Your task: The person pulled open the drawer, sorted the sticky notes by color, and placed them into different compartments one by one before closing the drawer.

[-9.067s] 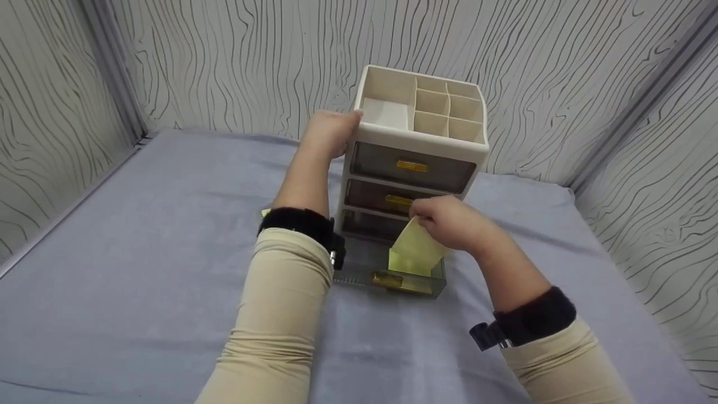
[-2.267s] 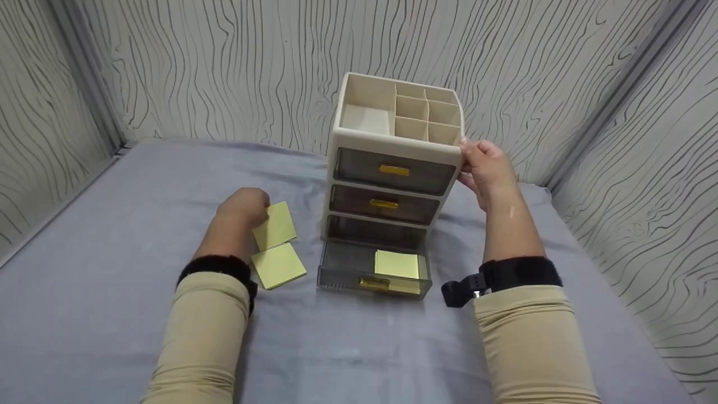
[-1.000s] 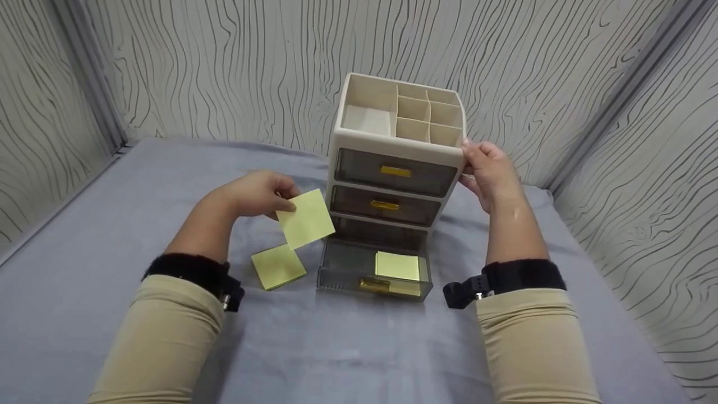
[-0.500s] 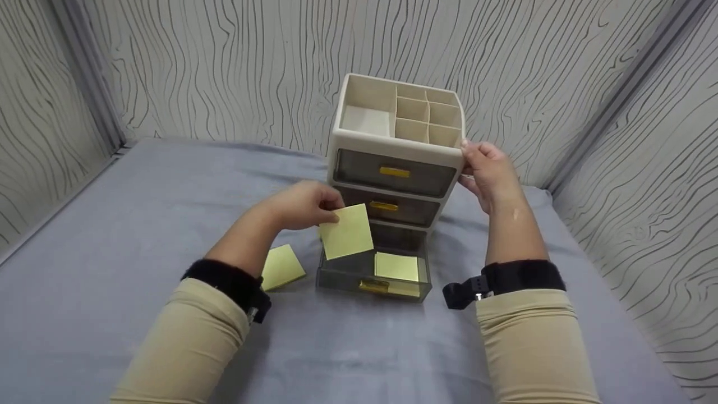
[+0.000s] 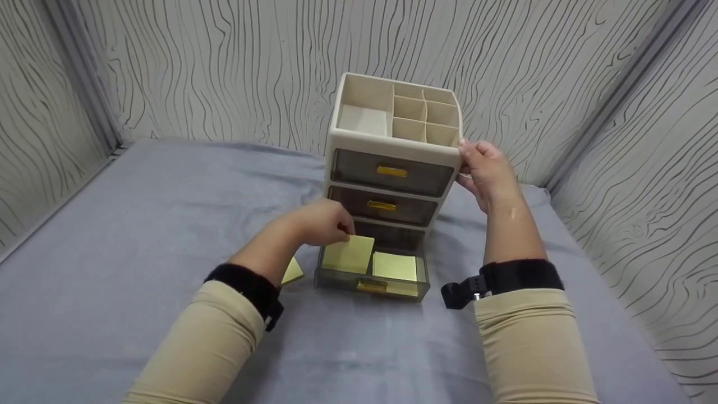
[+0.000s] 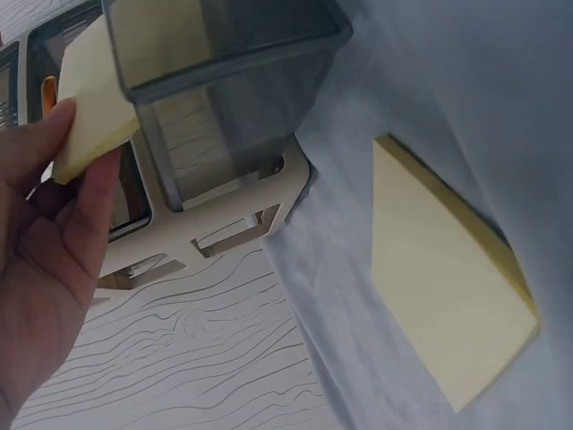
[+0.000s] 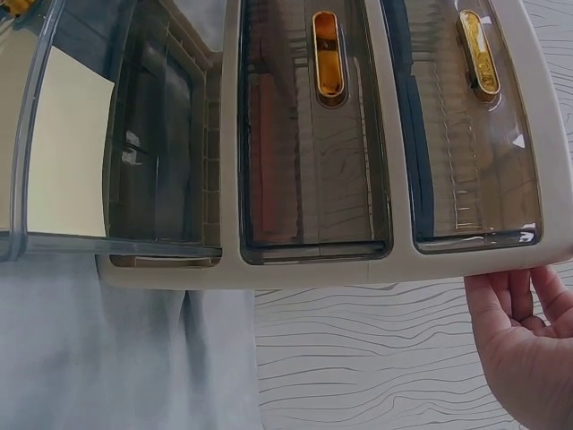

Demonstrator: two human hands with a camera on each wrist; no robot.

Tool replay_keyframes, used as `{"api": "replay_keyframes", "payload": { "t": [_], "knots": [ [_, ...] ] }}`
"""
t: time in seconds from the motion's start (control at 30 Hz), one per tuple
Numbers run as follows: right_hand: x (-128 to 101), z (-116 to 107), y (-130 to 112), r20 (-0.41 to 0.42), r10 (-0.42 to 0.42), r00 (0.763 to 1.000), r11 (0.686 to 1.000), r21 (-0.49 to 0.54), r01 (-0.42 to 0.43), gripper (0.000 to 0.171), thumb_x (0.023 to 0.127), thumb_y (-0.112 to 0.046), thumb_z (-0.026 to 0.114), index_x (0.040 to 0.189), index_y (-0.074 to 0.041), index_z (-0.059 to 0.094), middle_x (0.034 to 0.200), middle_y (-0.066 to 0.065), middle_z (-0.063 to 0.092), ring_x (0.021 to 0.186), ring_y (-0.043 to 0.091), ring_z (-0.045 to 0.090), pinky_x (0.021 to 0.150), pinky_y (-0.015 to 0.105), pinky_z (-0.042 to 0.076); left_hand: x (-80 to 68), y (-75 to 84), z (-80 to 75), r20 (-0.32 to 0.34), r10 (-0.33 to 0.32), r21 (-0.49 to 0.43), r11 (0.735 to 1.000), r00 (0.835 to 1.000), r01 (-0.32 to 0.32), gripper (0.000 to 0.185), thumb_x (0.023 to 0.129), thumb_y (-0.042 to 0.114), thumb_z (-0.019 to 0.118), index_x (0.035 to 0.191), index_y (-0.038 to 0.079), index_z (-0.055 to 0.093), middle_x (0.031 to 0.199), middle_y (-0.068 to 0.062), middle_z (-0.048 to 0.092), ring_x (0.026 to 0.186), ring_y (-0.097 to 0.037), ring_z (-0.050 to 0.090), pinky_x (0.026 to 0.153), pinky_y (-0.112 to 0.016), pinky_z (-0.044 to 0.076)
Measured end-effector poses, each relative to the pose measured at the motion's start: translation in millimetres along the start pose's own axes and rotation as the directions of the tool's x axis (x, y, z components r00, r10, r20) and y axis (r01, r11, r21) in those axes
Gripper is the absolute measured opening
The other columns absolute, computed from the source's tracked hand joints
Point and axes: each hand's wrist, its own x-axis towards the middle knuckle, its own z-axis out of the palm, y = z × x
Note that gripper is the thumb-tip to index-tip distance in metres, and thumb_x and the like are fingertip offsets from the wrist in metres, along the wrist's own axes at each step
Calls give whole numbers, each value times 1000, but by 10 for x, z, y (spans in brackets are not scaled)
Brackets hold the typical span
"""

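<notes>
Left hand (image 5: 322, 223) is pinching a light, floppy sticky-note pad (image 5: 349, 254) by its edge over the open drawer (image 5: 367, 280); right hand (image 5: 487, 168) is gripping the organizer (image 5: 395, 148).

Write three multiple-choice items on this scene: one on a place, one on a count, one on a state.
1. Where does the pad in the left hand sit?
A. top tray
B. bottom drawer
C. cloth

2. How many drawers does the organizer have?
A. two
B. three
C. five

3. The bottom drawer is:
A. open
B. closed
C. removed

Answers: 1 B, the pad is over the open drawer beside a second pad; 2 B, three fronts are stacked; 3 A, it juts forward, the other two sit flush.
</notes>
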Motion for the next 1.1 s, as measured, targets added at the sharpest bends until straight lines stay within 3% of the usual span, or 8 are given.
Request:
{"api": "replay_keyframes", "payload": {
  "t": [0.33, 0.47, 0.57, 0.7, 0.9, 1.1],
  "knots": [
    [1, -1, 5, 2, -11, 1000, 1000, 2, 11, 23, 92, -30, 54, 90, -7, 51, 89, 6, 52, 92, 20, 50, 97, 39, 40, 49, 19, 84, 52, -1, 49, 999, 999, -1, 28, 78, -2, 56, 98, 12, 70, 97, -1, 67, 94, -18, 60, 82, -31, 47],
    [-1, -1, 4, 2, -18, 1000, 1000, -1, 18, 22, 92, -30, 55, 89, -8, 51, 87, 5, 53, 91, 19, 51, 97, 40, 40, 82, 70, 118, 25, 14, 148, 989, 1000, -17, 27, 74, -4, 52, 84, 13, 71, 85, 4, 65, 83, -14, 59, 74, -28, 48],
    [-12, -2, -3, 8, -20, 1000, 1000, 17, 20, 22, 91, -29, 56, 86, -8, 51, 85, 5, 53, 89, 18, 52, 98, 41, 39, 109, 113, 146, 14, 10, 226, 974, 1000, -13, 20, 71, -5, 50, 61, 12, 55, 63, 4, 48, 62, -13, 45, 58, -25, 39],
    [-16, -3, -5, 3, -15, 1000, 999, 29, 15, 22, 91, -29, 56, 83, -9, 50, 83, 4, 52, 87, 17, 51, 98, 41, 39, 140, 153, 180, 28, -18, 300, 954, 999, 9, 31, 73, -3, 49, 54, 16, 34, 55, 3, 31, 54, -13, 33, 51, -26, 29],
    [-2, 12, 11, -20, -9, 1000, 1000, -6, 8, 24, 92, -32, 54, 86, -9, 50, 86, 5, 49, 90, 19, 49, 95, 38, 42, 164, 178, 209, 41, -72, 355, 933, 997, 53, 31, 76, -2, 50, 55, 16, 36, 58, 4, 38, 56, -14, 39, 52, -27, 36],
    [-3, 5, 8, -12, -8, 1000, 1000, 9, 8, 25, 92, -32, 54, 86, -9, 50, 86, 5, 50, 89, 19, 50, 95, 39, 41, 169, 203, 211, 42, -102, 408, 910, 994, 76, 26, 77, -1, 52, 60, 16, 47, 64, 4, 50, 62, -15, 49, 58, -31, 45]
  ]
}}
